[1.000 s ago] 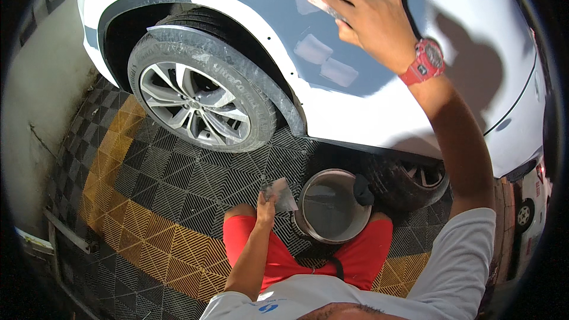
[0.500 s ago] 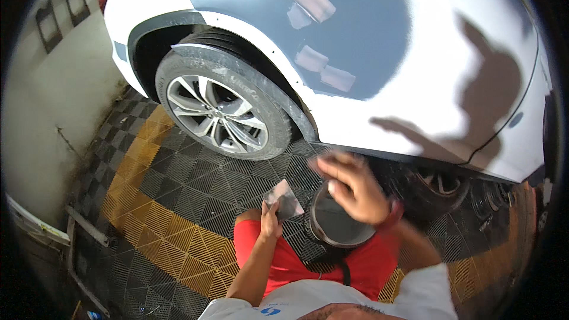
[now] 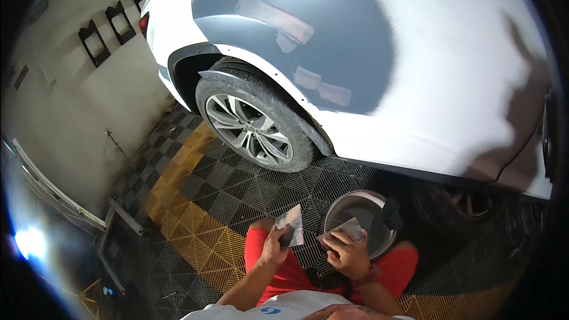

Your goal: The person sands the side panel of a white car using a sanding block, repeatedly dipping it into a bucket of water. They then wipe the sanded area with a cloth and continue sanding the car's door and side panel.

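My left hand [image 3: 274, 249] grips a thin square putty spreader [image 3: 295, 216], its face smeared pinkish and dark grey, above my left knee. Closed around another thin, greyish flat spreader [image 3: 354, 226] is my right hand [image 3: 349, 257], just over the near rim of a round bucket [image 3: 333, 208]. Murky grey liquid shows inside the bucket, and a black cloth [image 3: 392, 214] hangs over its right rim. Ahead, the white car's rear panel carries a large grey primed area [image 3: 349, 35] with several pinkish filler patches [image 3: 278, 19]. Neither hand touches the car.
The car's rear wheel [image 3: 255, 127] stands beyond my knees, and a loose dark tyre [image 3: 468, 204] lies in shadow at right. Black and yellow ribbed tiles [image 3: 189, 225] cover the floor. Along the left wall lie bars [image 3: 125, 216]; a bright lamp [image 3: 31, 243] shines there.
My right hand, blurred above the bucket before, has come down and nearer me and now shows a spreader in it. The left hand still grips its spreader, now turned more upright. The view has shifted left.
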A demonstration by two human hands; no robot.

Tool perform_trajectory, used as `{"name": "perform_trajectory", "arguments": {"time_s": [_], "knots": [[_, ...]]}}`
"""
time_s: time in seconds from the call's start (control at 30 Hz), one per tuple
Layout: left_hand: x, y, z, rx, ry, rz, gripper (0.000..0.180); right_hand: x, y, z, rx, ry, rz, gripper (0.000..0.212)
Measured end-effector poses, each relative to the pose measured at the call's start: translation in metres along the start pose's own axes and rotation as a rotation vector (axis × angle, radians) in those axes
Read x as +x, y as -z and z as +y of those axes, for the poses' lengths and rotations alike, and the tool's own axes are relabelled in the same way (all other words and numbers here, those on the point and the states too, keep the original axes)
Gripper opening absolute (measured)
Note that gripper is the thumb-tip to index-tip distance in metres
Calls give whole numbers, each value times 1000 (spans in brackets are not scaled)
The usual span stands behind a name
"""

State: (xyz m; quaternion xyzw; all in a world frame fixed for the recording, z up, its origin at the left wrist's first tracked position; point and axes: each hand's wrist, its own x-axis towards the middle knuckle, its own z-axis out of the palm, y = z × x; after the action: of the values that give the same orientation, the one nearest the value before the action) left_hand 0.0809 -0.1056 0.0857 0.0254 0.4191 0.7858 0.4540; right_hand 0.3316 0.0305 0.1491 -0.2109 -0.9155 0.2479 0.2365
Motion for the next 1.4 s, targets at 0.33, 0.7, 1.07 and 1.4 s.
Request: {"name": "perform_trajectory", "arguments": {"time_s": [0.33,0.7,1.07,1.4], "knots": [[17,39,33,11,51,-139,40,114,121,-7,-395,169,406,52],[49,45,27,-38,246,-263,48,343,220,-38,-980,445,638,42],[56,61,46,-88,268,-283,47,419,230,-97,-1119,573,628,43],[63,70,47,-101,271,-282,45,504,217,-173,-1096,585,575,39]]}}
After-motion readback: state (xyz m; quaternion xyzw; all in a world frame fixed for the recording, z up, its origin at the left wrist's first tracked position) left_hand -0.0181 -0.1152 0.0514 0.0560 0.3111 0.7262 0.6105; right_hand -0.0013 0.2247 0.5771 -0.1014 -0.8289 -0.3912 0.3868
